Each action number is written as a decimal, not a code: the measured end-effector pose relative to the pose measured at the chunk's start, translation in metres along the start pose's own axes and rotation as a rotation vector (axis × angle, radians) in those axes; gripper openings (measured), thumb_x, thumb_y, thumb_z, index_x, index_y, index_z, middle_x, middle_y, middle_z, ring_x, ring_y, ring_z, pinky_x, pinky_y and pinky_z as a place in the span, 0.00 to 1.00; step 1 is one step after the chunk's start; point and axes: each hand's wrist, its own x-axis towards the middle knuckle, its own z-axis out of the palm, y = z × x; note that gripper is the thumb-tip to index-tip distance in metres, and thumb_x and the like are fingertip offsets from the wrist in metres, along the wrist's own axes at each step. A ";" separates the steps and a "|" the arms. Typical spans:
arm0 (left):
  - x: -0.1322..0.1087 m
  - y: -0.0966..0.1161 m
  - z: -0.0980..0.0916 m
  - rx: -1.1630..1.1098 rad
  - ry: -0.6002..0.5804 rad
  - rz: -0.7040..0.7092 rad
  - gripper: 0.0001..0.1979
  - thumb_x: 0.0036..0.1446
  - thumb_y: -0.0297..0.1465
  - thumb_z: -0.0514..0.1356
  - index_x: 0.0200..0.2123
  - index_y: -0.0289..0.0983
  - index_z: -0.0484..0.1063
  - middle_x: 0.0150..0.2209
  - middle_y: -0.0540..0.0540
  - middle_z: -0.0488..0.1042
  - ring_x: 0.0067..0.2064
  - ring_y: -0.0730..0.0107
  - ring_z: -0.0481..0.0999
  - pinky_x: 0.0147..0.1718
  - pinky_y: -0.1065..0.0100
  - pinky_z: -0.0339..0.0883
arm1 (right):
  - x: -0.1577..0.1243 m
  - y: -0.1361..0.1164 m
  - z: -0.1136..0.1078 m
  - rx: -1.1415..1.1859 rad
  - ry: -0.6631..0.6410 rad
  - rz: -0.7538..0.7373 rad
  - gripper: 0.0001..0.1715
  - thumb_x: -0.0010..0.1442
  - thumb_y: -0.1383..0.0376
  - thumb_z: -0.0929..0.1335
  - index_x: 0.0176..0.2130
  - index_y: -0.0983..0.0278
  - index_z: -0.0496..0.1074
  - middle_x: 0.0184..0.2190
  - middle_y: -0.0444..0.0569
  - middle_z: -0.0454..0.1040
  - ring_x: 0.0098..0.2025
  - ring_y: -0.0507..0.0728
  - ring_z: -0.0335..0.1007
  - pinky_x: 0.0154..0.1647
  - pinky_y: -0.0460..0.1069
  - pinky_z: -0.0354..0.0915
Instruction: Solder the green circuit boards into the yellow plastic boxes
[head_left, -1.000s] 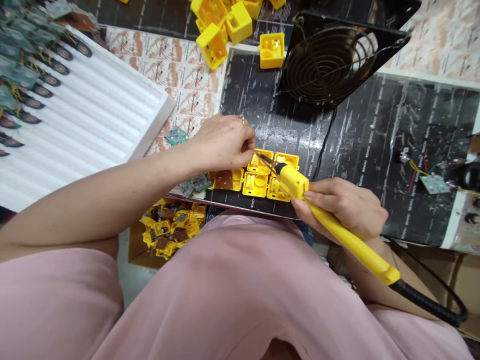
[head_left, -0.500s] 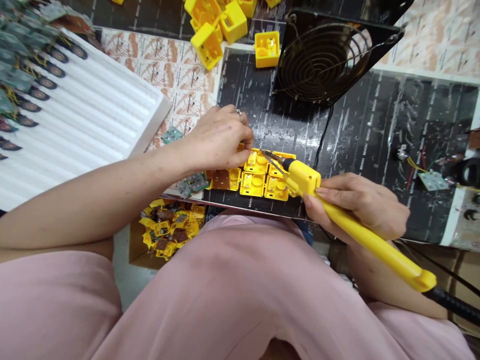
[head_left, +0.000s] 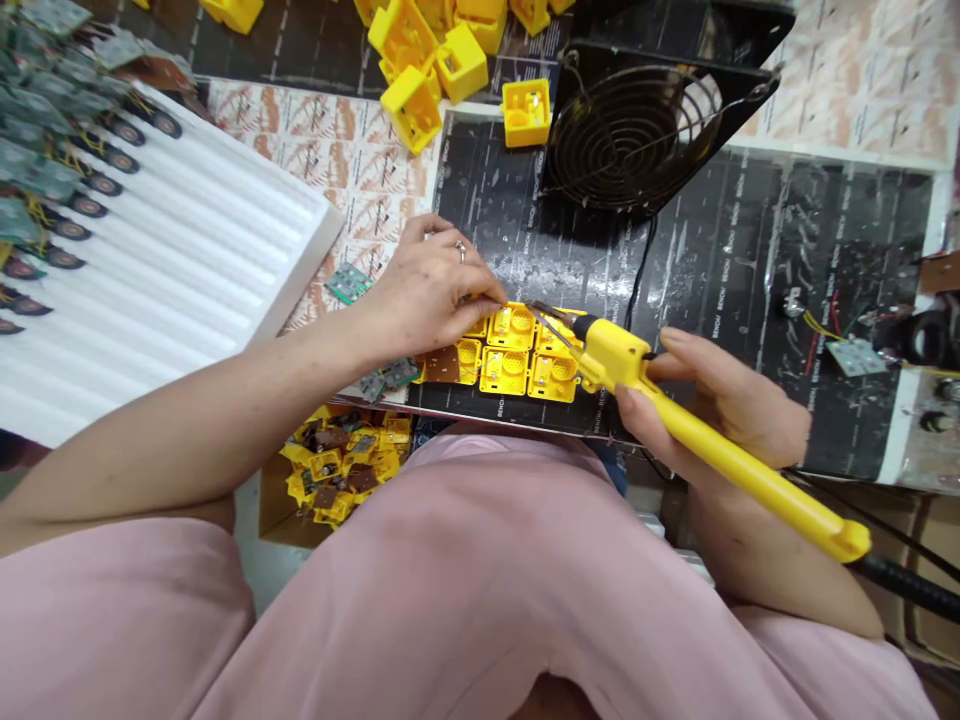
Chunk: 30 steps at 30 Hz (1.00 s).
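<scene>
right hand (head_left: pixel 720 400) grips yellow soldering iron (head_left: pixel 697 440), tip over yellow housings (head_left: pixel 517 350); left hand (head_left: pixel 431 290) pinches beside them.

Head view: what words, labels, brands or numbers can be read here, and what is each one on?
"BENOU": white, repeated in rows across the black mat; it is small and the last letters are unsure.
Reddish print on the paper sheet: too blurred to read.
Markings on the circuit board: too small to read.
Iron and yellow cases: no text shows.
</scene>
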 end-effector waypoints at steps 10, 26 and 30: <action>-0.009 0.012 0.007 0.085 -0.028 -0.042 0.15 0.65 0.37 0.54 0.36 0.43 0.81 0.39 0.48 0.80 0.56 0.52 0.74 0.69 0.39 0.47 | 0.001 0.001 -0.006 0.251 -0.084 -0.052 0.17 0.56 0.71 0.79 0.43 0.60 0.75 0.30 0.42 0.81 0.28 0.54 0.79 0.23 0.44 0.74; -0.001 0.022 0.002 0.105 -0.044 0.015 0.13 0.60 0.32 0.56 0.33 0.42 0.82 0.36 0.45 0.79 0.55 0.49 0.72 0.64 0.42 0.57 | 0.007 -0.001 0.004 0.230 -0.166 -0.168 0.12 0.58 0.70 0.78 0.36 0.62 0.72 0.28 0.43 0.79 0.28 0.52 0.78 0.26 0.44 0.75; 0.003 0.026 0.000 0.131 -0.087 0.000 0.14 0.60 0.32 0.55 0.34 0.42 0.82 0.36 0.44 0.79 0.55 0.49 0.72 0.64 0.41 0.56 | 0.013 -0.003 -0.006 0.184 -0.262 -0.183 0.11 0.61 0.69 0.77 0.35 0.61 0.71 0.28 0.42 0.79 0.28 0.50 0.77 0.28 0.44 0.74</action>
